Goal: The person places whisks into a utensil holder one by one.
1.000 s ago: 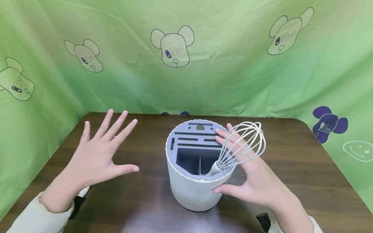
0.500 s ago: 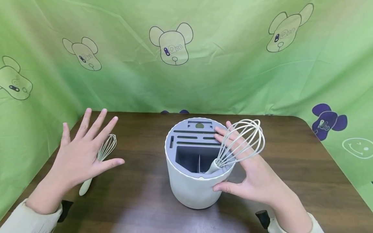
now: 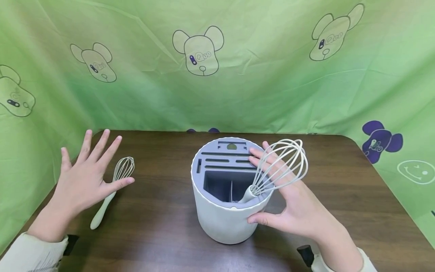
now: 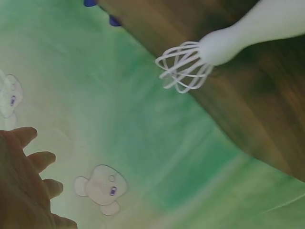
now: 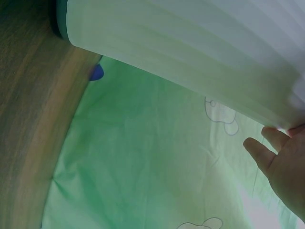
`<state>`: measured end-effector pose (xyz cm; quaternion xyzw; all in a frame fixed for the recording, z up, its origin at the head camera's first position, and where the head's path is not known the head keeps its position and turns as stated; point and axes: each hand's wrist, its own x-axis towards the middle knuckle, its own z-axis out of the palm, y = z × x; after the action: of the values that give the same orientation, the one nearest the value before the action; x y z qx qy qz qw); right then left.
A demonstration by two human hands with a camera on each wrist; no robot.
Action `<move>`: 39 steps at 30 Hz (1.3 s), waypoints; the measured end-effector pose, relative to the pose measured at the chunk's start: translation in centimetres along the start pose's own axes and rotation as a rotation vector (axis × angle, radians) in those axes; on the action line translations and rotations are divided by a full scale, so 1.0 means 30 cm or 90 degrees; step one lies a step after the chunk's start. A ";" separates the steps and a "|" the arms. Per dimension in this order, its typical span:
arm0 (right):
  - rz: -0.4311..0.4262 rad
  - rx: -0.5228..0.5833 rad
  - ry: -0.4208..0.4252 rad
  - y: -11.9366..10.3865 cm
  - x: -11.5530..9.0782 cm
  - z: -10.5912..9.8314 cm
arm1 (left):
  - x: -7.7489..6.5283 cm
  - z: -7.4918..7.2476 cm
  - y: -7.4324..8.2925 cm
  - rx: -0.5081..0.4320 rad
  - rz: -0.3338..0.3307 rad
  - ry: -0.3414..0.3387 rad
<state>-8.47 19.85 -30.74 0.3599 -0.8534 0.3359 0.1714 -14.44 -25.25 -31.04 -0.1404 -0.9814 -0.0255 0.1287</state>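
A white utensil holder with a grey slotted insert stands upright on the table. Leaning out of its open compartment, wires up, is a large white whisk. My right hand is at the holder's right side, thumb touching its front wall and straight fingers across the rim behind the whisk's wires. In the right wrist view, fingertips meet the holder's wall. My left hand is spread, holding nothing, beside a smaller white whisk lying on the table. That small whisk also shows in the left wrist view.
The dark wooden table has rounded far corners. A green curtain printed with bear faces hangs round its back and sides. Black wrist gear sits below the right hand.
My left hand has moved left and slightly back toward me, uncovering the small whisk on the table. The right hand, holder and large whisk have stayed in place.
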 end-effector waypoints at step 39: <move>-0.010 0.017 0.003 -0.004 0.001 -0.001 | -0.061 0.169 -0.168 -0.004 -0.058 -0.132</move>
<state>-8.41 19.79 -30.65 0.3677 -0.8455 0.3472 0.1712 -15.41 -30.13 -36.47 -0.0976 -0.9947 -0.0201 0.0246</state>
